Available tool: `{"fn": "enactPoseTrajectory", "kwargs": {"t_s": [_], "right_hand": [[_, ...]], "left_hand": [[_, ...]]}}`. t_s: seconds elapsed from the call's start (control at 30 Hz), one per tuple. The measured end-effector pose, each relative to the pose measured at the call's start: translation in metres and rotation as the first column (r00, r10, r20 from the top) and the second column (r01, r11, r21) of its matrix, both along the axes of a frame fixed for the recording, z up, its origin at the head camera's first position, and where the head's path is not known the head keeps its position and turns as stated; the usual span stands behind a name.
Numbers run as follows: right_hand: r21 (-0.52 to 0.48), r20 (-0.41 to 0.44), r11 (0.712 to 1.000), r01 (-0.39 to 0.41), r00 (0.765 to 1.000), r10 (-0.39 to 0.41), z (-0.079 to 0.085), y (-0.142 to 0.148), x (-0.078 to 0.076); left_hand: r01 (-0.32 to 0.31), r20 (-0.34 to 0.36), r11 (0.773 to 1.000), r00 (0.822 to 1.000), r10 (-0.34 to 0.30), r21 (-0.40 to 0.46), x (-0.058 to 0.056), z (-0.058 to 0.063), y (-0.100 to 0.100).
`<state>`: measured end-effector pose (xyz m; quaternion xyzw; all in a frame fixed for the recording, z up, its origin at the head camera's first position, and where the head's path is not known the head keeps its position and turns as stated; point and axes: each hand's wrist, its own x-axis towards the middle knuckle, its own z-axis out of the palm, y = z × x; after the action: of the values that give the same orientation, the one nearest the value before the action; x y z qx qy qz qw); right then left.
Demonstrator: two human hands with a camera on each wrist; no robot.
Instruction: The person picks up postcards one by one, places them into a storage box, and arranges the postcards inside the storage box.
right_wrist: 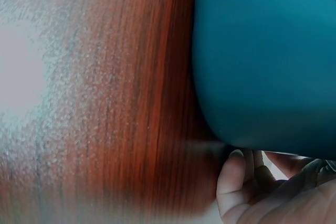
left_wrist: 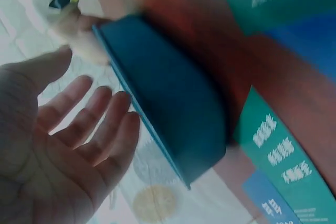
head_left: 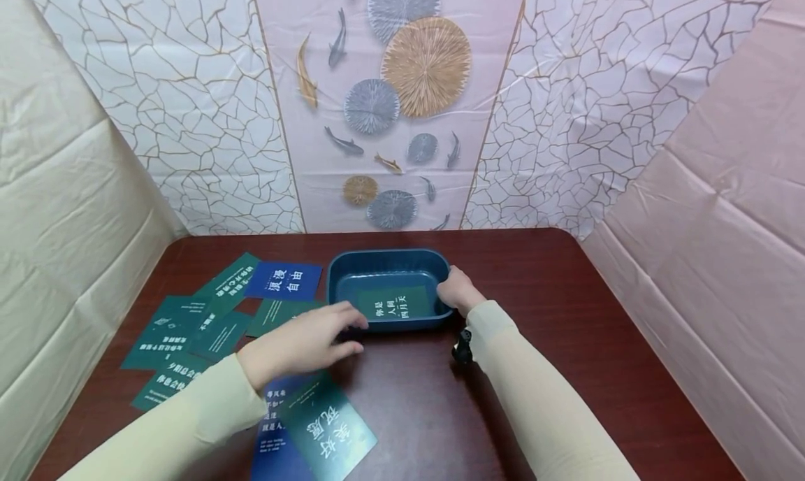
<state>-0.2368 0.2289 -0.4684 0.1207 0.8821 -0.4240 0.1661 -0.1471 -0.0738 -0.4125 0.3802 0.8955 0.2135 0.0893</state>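
A blue rectangular tray (head_left: pixel 390 263) stands at the back middle of the table, and a green card (head_left: pixel 393 303) with white characters lies inside it. My right hand (head_left: pixel 461 291) grips the tray's right end; in the right wrist view its fingers (right_wrist: pixel 231 174) curl at the tray's corner. Just off the tray's front left corner hovers my left hand (head_left: pixel 308 341), its fingers loosely bent with nothing between them. The left wrist view shows that palm (left_wrist: pixel 63 177) beside the tray's outer wall (left_wrist: pixel 163 87).
Left of the tray lie several overlapping green cards (head_left: pixel 165 331) and a blue card (head_left: pixel 284 280). Nearer the front, another green card (head_left: pixel 333 428) overlaps a dark blue one (head_left: pixel 277 446), partly below my left arm. Patterned cloth (head_left: pixel 371 163) hangs behind the table (head_left: pixel 415 390).
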Motion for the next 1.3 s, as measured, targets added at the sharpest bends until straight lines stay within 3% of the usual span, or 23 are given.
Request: {"fn": "enactPoseTrajectory", "kwargs": {"t_s": [0.2,0.33,0.8,1.3], "right_hand": [[0.010,-0.002,1.000,0.010,1.000,-0.010,0.000,-0.001,0.000],[0.007,-0.006,1.000,0.015,1.000,-0.015,0.000,0.000,-0.002],[0.001,-0.006,1.000,0.010,1.000,-0.010,-0.001,0.000,-0.002],[-0.001,-0.005,1.000,0.015,1.000,-0.015,-0.001,0.001,-0.003]], "left_hand": [[0.101,0.051,0.991,0.994,-0.096,-0.093,0.014,-0.021,-0.002],[0.120,0.113,0.979,0.988,-0.102,-0.166,0.017,-0.031,-0.006],[0.055,0.186,0.952,0.983,0.002,-0.302,0.015,-0.039,-0.019],[0.004,0.154,0.939,0.987,0.052,-0.343,0.017,-0.040,-0.022]]}}
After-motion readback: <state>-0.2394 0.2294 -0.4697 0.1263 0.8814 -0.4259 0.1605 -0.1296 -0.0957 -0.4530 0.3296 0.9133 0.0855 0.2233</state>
